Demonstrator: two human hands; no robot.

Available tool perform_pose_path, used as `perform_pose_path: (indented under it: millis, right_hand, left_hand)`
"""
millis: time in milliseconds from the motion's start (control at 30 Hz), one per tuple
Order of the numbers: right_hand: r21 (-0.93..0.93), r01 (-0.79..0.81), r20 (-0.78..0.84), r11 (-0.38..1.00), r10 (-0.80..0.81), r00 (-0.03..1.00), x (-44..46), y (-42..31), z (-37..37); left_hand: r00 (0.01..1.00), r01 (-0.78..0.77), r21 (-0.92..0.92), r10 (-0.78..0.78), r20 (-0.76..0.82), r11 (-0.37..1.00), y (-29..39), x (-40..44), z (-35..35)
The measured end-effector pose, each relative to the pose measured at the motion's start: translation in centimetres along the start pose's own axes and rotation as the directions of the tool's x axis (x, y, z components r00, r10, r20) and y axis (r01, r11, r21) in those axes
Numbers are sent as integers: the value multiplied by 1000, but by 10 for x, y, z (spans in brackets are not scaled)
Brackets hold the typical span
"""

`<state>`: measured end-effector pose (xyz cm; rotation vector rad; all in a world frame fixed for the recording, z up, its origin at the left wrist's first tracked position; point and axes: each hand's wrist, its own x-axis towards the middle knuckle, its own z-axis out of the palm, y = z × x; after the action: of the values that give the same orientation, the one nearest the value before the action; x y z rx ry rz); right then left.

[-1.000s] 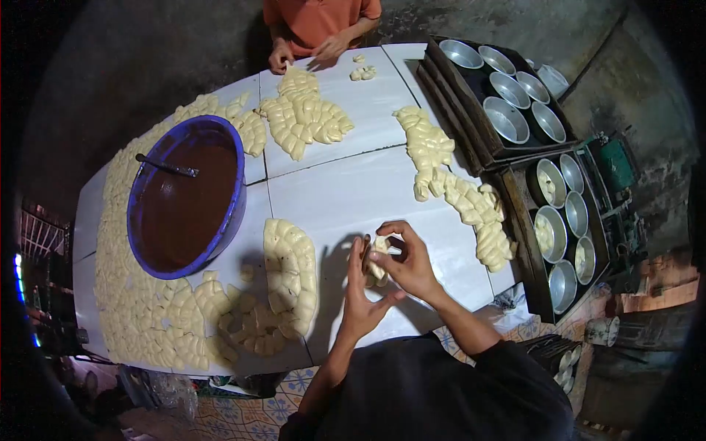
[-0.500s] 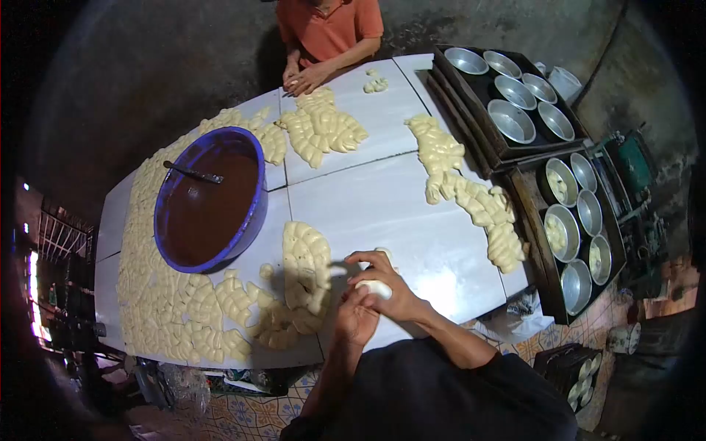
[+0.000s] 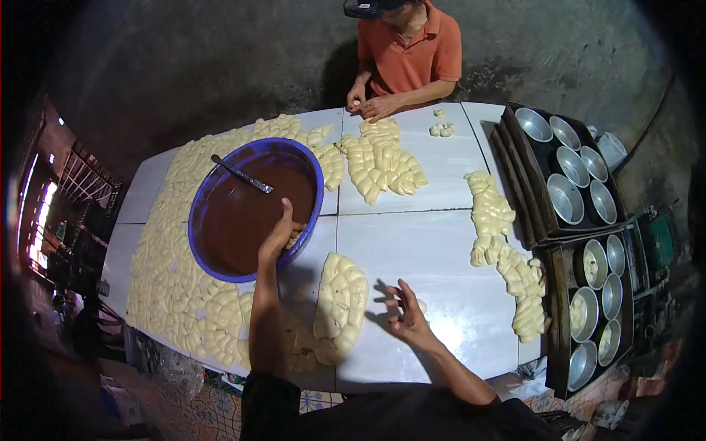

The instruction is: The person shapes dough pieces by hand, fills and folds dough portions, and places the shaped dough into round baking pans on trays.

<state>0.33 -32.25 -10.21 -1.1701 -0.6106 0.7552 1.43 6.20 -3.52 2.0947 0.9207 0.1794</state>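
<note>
My left hand point(image 3: 276, 234) is over the right rim of a purple bowl point(image 3: 321, 192) full of brown filling, thumb raised. Its fingers curl round a pale piece of dough point(image 3: 293, 239), mostly hidden by the hand. A spoon point(image 3: 243, 174) lies across the bowl, its handle end on the far left rim. My right hand point(image 3: 409, 316) is open above the white table, fingers spread and holding nothing. Just beyond it a small dough piece point(image 3: 422, 306) is partly covered. Left of it lies a cluster of shaped dough pieces point(image 3: 341, 305).
Rows of dough pieces point(image 3: 176, 294) cover the table's left side. More dough lies in a strip point(image 3: 507, 253) at the right and a patch point(image 3: 382, 165) at the far side. Dark trays point(image 3: 548, 213) with round metal tins line the right edge. A person in an orange shirt point(image 3: 408, 59) handles dough opposite.
My hands, together round a white dough ball before, have parted. My left hand has reached forward and left to the bowl; the right has opened. The camera view has shifted.
</note>
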Motion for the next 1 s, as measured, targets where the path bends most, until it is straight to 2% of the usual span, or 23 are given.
perform_pose_path:
  millis: [67, 100, 133, 167, 200, 233, 267, 300, 333, 400, 433, 467, 500, 533, 567, 600, 633, 667, 733, 800, 933, 967, 1000]
  right_hand:
    - [-13, -2, -11, 1000, 2, 1000, -2, 11, -3]
    - [-15, -12, -24, 1000, 11, 1000, -2, 11, -3]
    - [-4, -8, -49, 1000, 8, 999, 1, 9, -1]
    - [6, -6, -73, 1000, 7, 997, 3, 5, 2]
    - [222, -16, -87, 975, 36, 996, 5, -3, 7]
    - [446, -92, -57, 890, 132, 990, 10, -7, 8]
    - [643, -161, -8, 749, 216, 976, 12, -12, 9]
    - [787, -162, -48, 595, 321, 946, 14, -20, 16]
    - [791, -151, -60, 593, 321, 945, 11, -21, 13]
    - [534, -222, -242, 816, 399, 884, -1, -22, 7]
    - [441, -160, -414, 883, 358, 837, -5, -29, 14]
    - [174, -113, -486, 978, 186, 854, -13, -28, 17]
    - [-261, -4, -484, 965, -127, 866, -19, -33, 20]
    - [-643, 95, -351, 760, -403, 845, -25, -38, 22]
    - [-643, 90, -356, 760, -401, 844, -32, -40, 20]
    - [-715, 188, -195, 673, -451, 871, -39, -44, 14]
    - [-764, 295, -24, 574, -482, 876, -44, -48, 8]
    - [-766, 295, -26, 571, -486, 873, -47, -49, 3]
    - [-500, 332, -122, 800, -444, 888, -50, -48, -4]
    - [-287, 359, -362, 888, -448, 818, -57, -48, -2]
    - [-484, 231, -156, 844, -343, 926, -66, -72, 5]
    - [-517, 280, -120, 809, -393, 912, -68, -64, 3]
    - [-468, 237, -186, 851, -357, 916, -72, -57, 2]
  left_hand:
    - [981, 169, 8, -167, -103, 986, 10, -8, 6]
    - [979, 164, 61, -155, -129, 985, 51, -42, -5]
    - [981, 167, 60, -160, -111, 984, 55, -53, 3]
    - [990, 123, -219, -136, -45, 968, 50, -70, 13]
    - [996, 83, -482, -91, 5, 872, 48, -88, 22]
    - [977, 188, -662, -69, 202, 725, 60, -121, 37]
    - [924, 325, -778, -3, 383, 538, 71, -156, 60]
    - [884, 413, -817, 40, 467, 403, 72, -181, 83]
    - [837, 500, -824, 97, 539, 265, 72, -201, 99]
    - [940, 340, -892, -74, 334, 297, 74, -227, 119]
    - [957, 288, -929, -26, 290, 233, 71, -239, 121]
    - [956, 291, -928, -20, 294, 233, 66, -248, 124]
    - [958, 229, -891, 69, 277, 393, 61, -257, 128]
    - [949, 152, -830, 155, 274, 536, 58, -265, 130]
    - [946, 188, -817, 124, 301, 545, 62, -272, 131]
    - [943, 191, -815, 127, 306, 547, 60, -277, 134]
    - [952, 87, -779, 177, 248, 621, 56, -279, 140]
    - [953, -20, -729, 234, 193, 684, 52, -281, 145]
    - [952, 20, -759, 220, 214, 651, 49, -285, 148]
    - [913, -18, -799, 336, 232, 601, 55, -291, 143]
    - [926, 45, -813, 281, 252, 581, 58, -298, 149]
    - [903, -48, -762, 355, 244, 646, 48, -293, 153]
    - [894, -40, -763, 364, 262, 645, 43, -297, 164]
